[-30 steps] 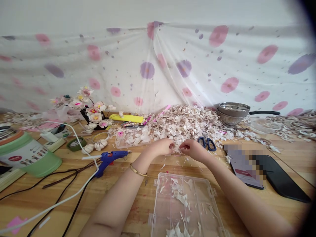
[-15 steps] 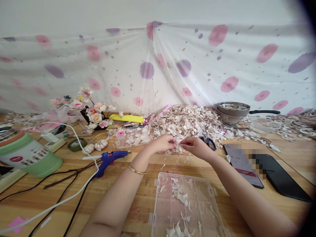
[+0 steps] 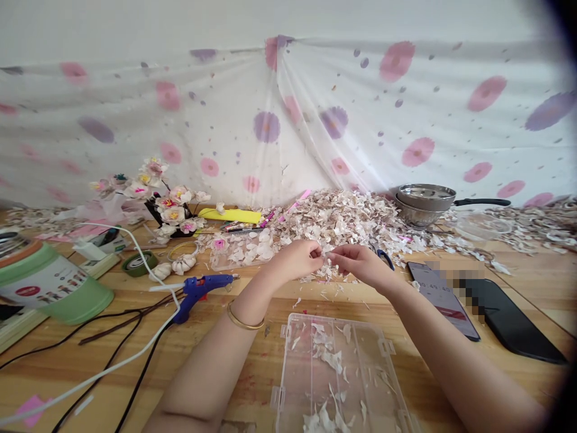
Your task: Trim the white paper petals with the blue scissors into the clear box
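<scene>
My left hand (image 3: 300,260) and my right hand (image 3: 356,263) meet fingertip to fingertip above the near edge of a big heap of pale garlic skins (image 3: 342,222). Both are pinched on one small whitish flake of skin (image 3: 325,256) held between them. A gold bangle sits on my left wrist. Below my hands lies a clear plastic compartment box (image 3: 288,385) with loose skin flakes in it. Blue-handled scissors (image 3: 384,257) lie just behind my right hand, partly hidden.
A blue glue gun (image 3: 202,287) with a white cord, green tape roll (image 3: 139,263), garlic bulbs (image 3: 183,263), skin flowers (image 3: 166,204) and a green tub (image 3: 49,282) are on the left. Metal pans (image 3: 426,201), a phone (image 3: 442,297) and a black tablet (image 3: 514,322) lie right.
Both hands have risen slightly from the heap's edge and drawn closer, now pinching a flake together. Nothing else on the table moved.
</scene>
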Available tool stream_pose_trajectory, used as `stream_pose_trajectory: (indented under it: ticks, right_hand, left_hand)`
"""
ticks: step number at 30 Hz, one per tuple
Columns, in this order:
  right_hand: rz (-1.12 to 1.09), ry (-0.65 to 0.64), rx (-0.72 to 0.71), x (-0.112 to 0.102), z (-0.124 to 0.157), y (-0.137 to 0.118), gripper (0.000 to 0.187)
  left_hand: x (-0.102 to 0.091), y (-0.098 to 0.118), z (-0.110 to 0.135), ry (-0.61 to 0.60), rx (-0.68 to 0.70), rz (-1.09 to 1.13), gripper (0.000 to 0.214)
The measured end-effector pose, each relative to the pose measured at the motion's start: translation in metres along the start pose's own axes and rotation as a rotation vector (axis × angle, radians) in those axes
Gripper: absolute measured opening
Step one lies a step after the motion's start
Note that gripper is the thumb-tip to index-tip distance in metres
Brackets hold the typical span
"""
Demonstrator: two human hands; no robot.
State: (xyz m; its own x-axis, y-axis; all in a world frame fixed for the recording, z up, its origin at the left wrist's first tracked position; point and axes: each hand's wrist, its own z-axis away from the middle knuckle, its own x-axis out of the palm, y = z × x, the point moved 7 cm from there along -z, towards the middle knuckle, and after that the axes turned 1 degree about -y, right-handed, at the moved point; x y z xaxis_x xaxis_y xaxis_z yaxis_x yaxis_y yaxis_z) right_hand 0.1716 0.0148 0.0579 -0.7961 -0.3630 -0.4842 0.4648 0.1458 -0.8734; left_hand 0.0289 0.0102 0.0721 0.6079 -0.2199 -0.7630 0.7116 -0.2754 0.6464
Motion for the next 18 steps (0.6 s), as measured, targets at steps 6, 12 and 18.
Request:
stream_pose_trajectory:
  ticks: [6, 12, 18]
  right_hand:
    - [0.042, 0.003, -0.008, 0.003, 0.003, 0.000, 0.021]
    - [0.079, 0.087, 0.029, -0.013, 0.003, 0.003, 0.018]
    - [0.078, 0.174, 0.060, -0.027, 0.003, 0.005, 0.020]
  left_hand:
    - [-0.004, 0.016, 0.010, -0.007, 0.016, -0.114, 0.020]
    - [0.003, 0.023, 0.015, -0.096, -0.002, -0.256, 0.021]
    - [0.057, 0.036, 0.035, -0.448, 0.017, -0.505, 0.011]
